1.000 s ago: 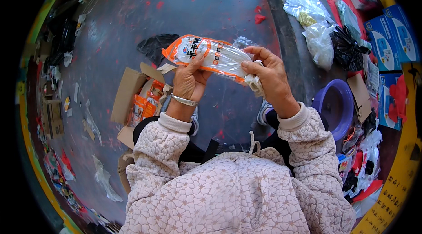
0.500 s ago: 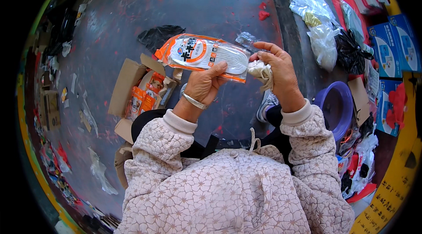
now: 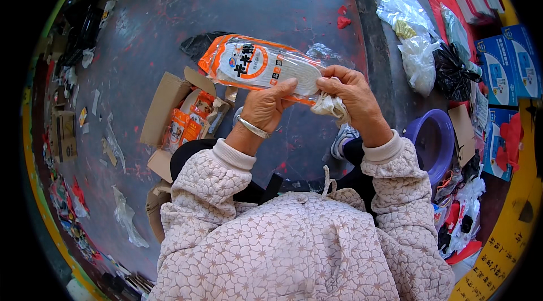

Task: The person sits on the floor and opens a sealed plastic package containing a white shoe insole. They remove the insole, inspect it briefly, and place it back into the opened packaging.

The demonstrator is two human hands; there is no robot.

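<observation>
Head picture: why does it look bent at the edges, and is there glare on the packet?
Head view: a wide fisheye lens, so the yellow band curves along the black rim; head view: pale glints on the packet's clear plastic; head view: clutter by the left rim is dim.

Grey floor (image 3: 283, 4), smudged red, bearing an open cardboard box (image 3: 159, 110), black plastic (image 3: 195, 46), clear plastic film (image 3: 125, 216) and red scraps (image 3: 343, 22).

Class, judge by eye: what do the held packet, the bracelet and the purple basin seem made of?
Packet: probably glossy plastic film, partly clear; its pale contents show through. Bracelet: looks like polished silver-coloured metal, given its bright shine. Basin: likely smooth moulded plastic, judging by its even purple colour.
</observation>
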